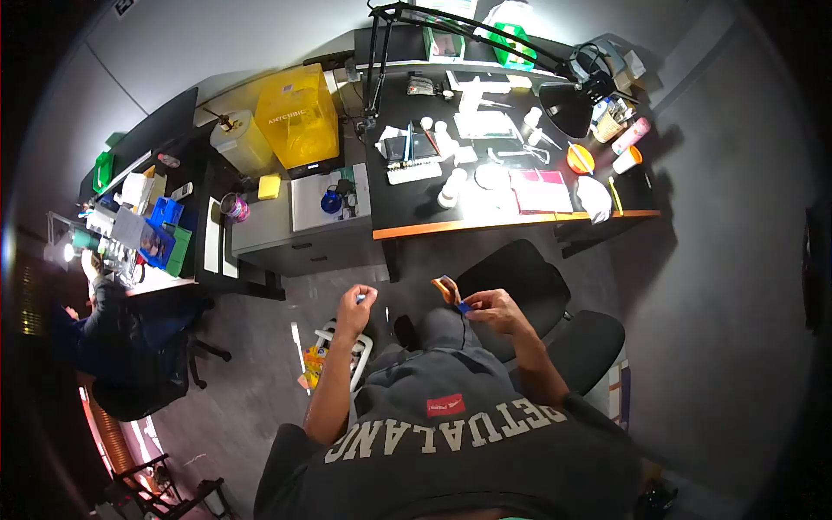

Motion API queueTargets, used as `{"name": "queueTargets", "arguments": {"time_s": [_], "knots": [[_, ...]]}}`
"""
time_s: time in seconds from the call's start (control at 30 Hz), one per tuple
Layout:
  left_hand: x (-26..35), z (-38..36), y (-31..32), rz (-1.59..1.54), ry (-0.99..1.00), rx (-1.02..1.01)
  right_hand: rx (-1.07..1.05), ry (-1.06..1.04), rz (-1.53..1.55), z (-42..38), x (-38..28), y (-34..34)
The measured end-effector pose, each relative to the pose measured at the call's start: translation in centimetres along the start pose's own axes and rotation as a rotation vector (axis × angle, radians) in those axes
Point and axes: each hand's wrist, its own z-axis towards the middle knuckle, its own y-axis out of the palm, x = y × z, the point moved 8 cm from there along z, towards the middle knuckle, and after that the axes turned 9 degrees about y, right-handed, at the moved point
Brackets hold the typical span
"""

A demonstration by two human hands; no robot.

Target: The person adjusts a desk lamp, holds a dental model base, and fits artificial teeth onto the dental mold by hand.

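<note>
In front of my lap, my right hand [496,312] pinches a small orange-and-blue packet [448,289] between thumb and fingertips, by its blue end. The packet points up and to the left, away from the fingers. My left hand [356,310] is raised apart from it, with its fingers curled closed. A small pale-blue bit [360,299] shows at those fingers, too small to name. Both hands are over the floor, short of the black desk [407,212].
A black chair [520,273] stands close on my right. On the desk are a lamp [568,108], an orange bowl [580,159] and several bottles. A yellow box-shaped cover [296,117] stands on the grey cabinet [303,251]. Another person [113,329] sits at the left desk.
</note>
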Motion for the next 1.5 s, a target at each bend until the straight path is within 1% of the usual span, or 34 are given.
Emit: {"name": "queueTargets", "arguments": {"time_s": [0.03,0.07,0.17,0.2,0.27,0.37,0.47,0.57,0.6,0.7,0.73,0.77,0.8,0.83,0.9,0.93,1.0,1.03,1.07,1.1,1.13,1.2,1.3,1.4,1.5], "knots": [[1.6,1.2,-0.4,0.073,0.051,0.010,0.002,-0.005,-0.004,0.5,-0.5,-0.6],[2.8,2.1,-0.8,0.053,0.099,0.035,-0.013,0.003,-0.016,1.0,-1.0,-0.9],[2.2,4.0,-1.7,-0.006,0.060,0.075,-0.034,0.042,-0.009,3.0,-3.0,-1.7],[1.2,4.5,-1.7,-0.041,0.037,0.079,-0.017,0.063,0.010,3.5,-4.2,-1.7],[-1.3,4.5,-2.0,-0.110,-0.008,0.095,-0.002,0.011,-0.066,4.7,-7.5,-1.9],[-2.8,2.9,-2.0,-0.394,-0.240,0.124,-0.045,-0.064,-0.136,7.0,-11.7,-2.4],[-5.5,2.0,-2.8,-0.508,-0.284,0.206,-0.123,-0.080,-0.116,9.7,-14.5,-2.5],[-6.6,1.8,-3.7,-0.642,-0.349,0.303,-0.173,-0.125,-0.174,12.3,-17.6,-2.0],[-7.0,2.1,-4.0,-0.652,-0.329,0.343,-0.188,-0.118,-0.225,13.0,-18.6,-2.1],[-8.0,3.6,-4.5,-0.655,-0.291,0.472,-0.276,-0.197,-0.209,14.9,-21.6,-2.7],[-8.0,4.1,-4.5,-0.632,-0.296,0.519,-0.302,-0.237,-0.129,15.8,-21.8,-3.6],[-8.0,4.4,-4.5,-0.606,-0.305,0.567,-0.273,-0.206,-0.235,17.4,-21.1,-5.7],[-7.7,4.9,-4.2,-0.582,-0.299,0.580,-0.246,-0.173,-0.169,18.9,-20.0,-8.3],[-8.0,5.2,-3.4,-0.598,-0.337,0.606,-0.221,-0.141,-0.099,20.3,-18.5,-11.0],[-8.7,5.6,-2.1,-0.618,-0.411,0.654,-0.123,-0.147,0.189,22.4,-14.7,-18.1],[-8.7,6.0,-1.0,-0.659,-0.441,0.627,-0.081,-0.243,0.282,23.4,-11.6,-23.1],[-7.7,6.7,0.5,-0.580,-0.501,0.577,0.151,-0.184,0.165,20.9,-11.8,-30.4],[-7.3,6.6,1.3,-0.543,-0.538,0.556,0.070,-0.307,0.293,20.2,-10.9,-34.3],[-7.3,7.1,1.9,-0.525,-0.531,0.492,0.207,-0.270,0.168,20.6,-10.3,-38.2],[-7.1,7.1,2.1,-0.501,-0.527,0.477,0.337,-0.217,0.044,21.0,-9.6,-42.1],[-6.8,7.5,2.5,-0.481,-0.522,0.462,0.421,-0.206,0.007,20.8,-9.9,-45.7],[-6.2,8.0,2.9,-0.429,-0.528,0.454,0.482,-0.276,0.026,21.7,-14.5,-50.9],[-5.9,8.7,3.5,-0.387,-0.521,0.477,0.468,-0.430,0.061,24.9,-24.5,-55.3],[-5.6,8.4,4.8,-0.369,-0.540,0.492,0.408,-0.530,0.062,30.1,-34.0,-56.2],[-5.7,7.2,6.2,-0.358,-0.574,0.532,0.381,-0.502,0.007,35.2,-40.8,-55.3]]}}
